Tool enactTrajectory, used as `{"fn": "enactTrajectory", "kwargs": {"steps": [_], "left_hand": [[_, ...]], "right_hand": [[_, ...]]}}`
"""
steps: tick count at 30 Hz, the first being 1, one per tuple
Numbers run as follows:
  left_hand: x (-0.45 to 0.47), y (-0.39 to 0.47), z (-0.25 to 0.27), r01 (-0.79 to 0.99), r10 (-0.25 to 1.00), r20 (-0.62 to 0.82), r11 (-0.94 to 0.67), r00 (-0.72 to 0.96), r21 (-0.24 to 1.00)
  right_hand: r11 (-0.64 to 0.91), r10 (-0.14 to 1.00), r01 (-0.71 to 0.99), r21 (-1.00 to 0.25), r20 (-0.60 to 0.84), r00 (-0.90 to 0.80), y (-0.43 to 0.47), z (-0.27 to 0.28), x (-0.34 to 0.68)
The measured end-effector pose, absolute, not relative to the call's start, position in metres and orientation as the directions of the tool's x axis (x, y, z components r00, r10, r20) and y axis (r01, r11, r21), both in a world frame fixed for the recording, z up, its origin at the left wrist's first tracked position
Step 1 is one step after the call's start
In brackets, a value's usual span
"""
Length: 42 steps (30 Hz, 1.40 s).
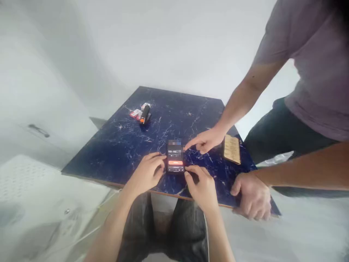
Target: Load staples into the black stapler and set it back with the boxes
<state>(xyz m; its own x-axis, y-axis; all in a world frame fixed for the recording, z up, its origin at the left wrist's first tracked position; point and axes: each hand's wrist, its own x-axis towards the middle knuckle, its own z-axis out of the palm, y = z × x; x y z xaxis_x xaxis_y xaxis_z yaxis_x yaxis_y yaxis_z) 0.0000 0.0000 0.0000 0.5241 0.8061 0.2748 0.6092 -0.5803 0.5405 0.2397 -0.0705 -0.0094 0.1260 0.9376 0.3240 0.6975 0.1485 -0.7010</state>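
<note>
A dark smartphone [176, 168] lies screen up on the blue marbled table, showing a row of zeros like a timer and a bright orange-red bar. My left hand [148, 171] rests at its left edge, fingers bent and thumb apart from them. At the lower right corner of the phone is my right hand [202, 185], with thumb and forefinger spread around a small gap. Neither hand lifts the phone. A co-worker's pointing hand [207, 140] reaches in from the right, its fingertip at the phone's upper right edge.
The blue table [174, 109] stands against a white wall. Toward its far left lie a black device with an orange end [145, 114] and red-and-white packets [135, 114]. On the right is a yellowish notebook [231, 149]. A co-worker's other hand [253, 196] grips the near right edge.
</note>
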Motion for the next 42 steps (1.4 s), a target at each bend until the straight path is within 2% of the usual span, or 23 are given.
{"fn": "enactTrajectory", "kwargs": {"steps": [42], "left_hand": [[0.0003,-0.0014,0.0051,0.615,0.809,0.275,-0.577,0.519,0.538]], "right_hand": [[0.15,0.934,0.7,-0.698,0.333,0.132,-0.0679,-0.0072,0.237]]}}
